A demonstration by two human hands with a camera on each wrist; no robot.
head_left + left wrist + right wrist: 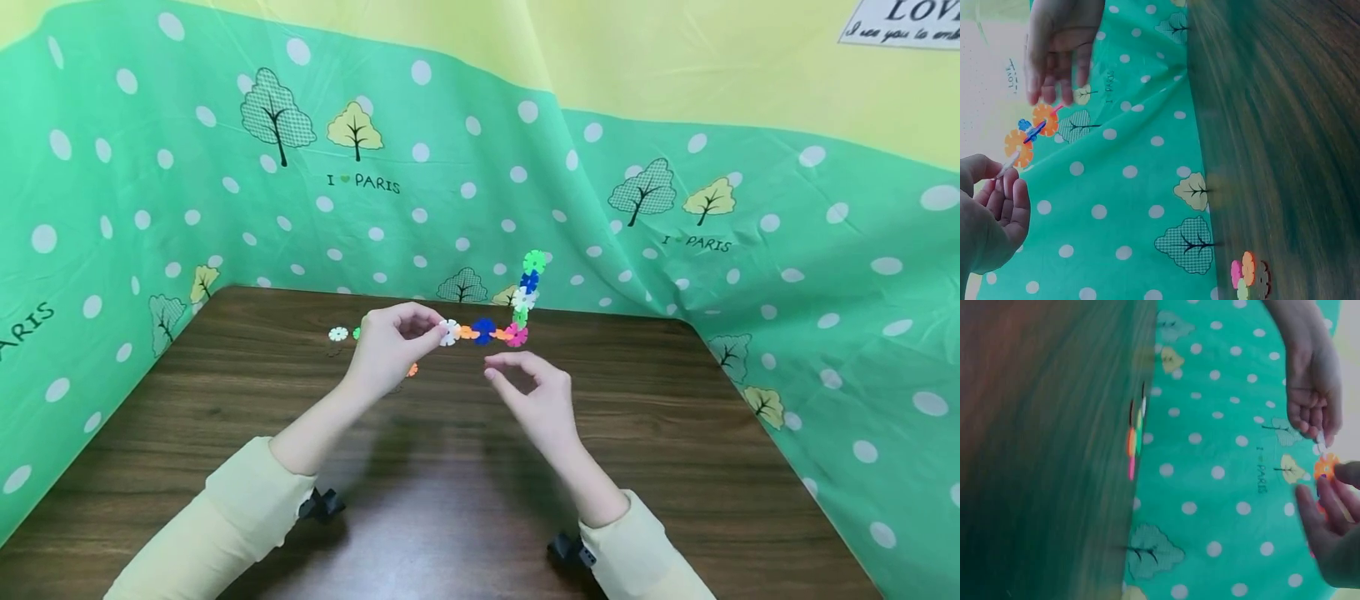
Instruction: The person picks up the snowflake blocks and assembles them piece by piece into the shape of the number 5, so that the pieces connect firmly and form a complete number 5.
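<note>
I see left hand pinching white end piece of flower chain, at its 3 o'clock; right hand spread, apart, chain's 5 o'clock. L-shape linked; other pieces off chain, left hand's 9 o'clock.

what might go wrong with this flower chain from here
The left hand pinches the chain by a white flower at one end, so a joint might slip apart. The upright branch at the far end may make it twist. Lowering that hand could knock the orange flower on the table.
</note>
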